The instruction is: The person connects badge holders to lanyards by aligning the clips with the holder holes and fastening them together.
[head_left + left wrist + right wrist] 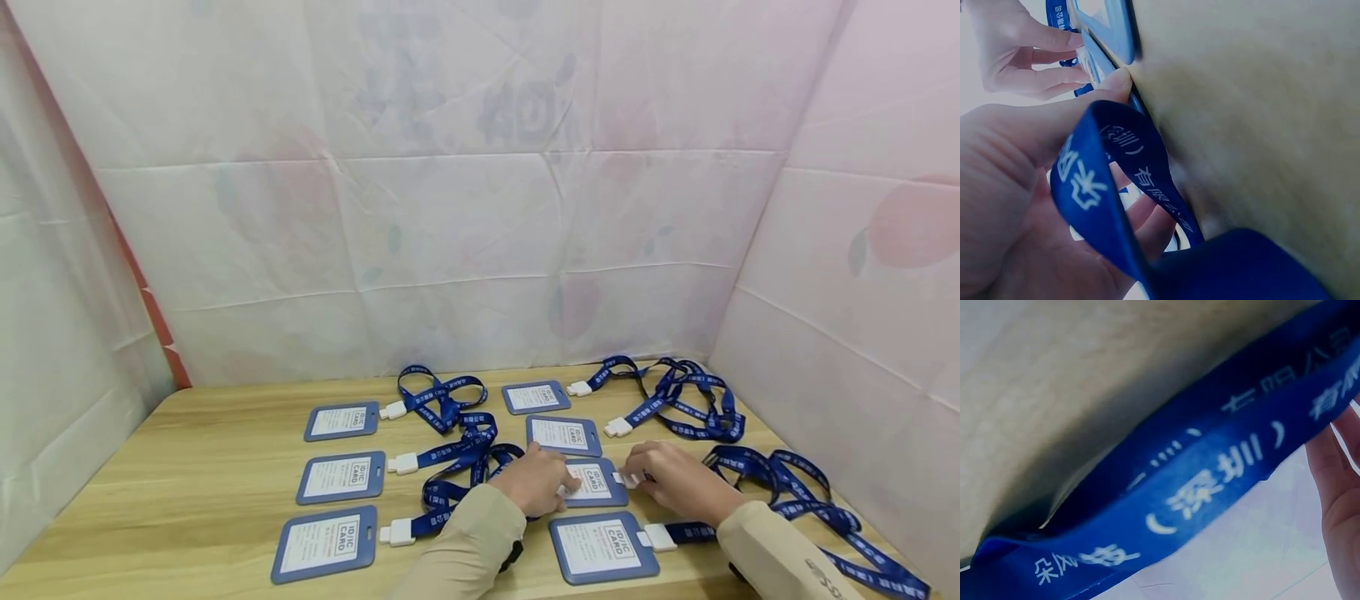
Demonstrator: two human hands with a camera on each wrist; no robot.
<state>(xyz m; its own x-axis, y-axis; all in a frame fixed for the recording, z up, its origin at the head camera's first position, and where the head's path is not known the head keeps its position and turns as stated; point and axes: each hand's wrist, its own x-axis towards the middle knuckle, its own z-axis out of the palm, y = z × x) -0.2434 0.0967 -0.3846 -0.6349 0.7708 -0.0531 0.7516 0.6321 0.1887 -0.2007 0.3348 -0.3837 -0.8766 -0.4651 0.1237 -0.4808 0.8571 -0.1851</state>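
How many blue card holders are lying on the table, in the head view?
7. Left column: far holder, middle holder, near holder. Right column, far to near: first, second, third partly covered by the left hand, fourth.

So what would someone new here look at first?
Probably the blue ID badges, lined up in two columns on the wooden table. Next, the dark-blue straps, looped and twisted to the right of each column. Then the left grip on a badge in the right column, and the right grip pinching the white clip beside it.
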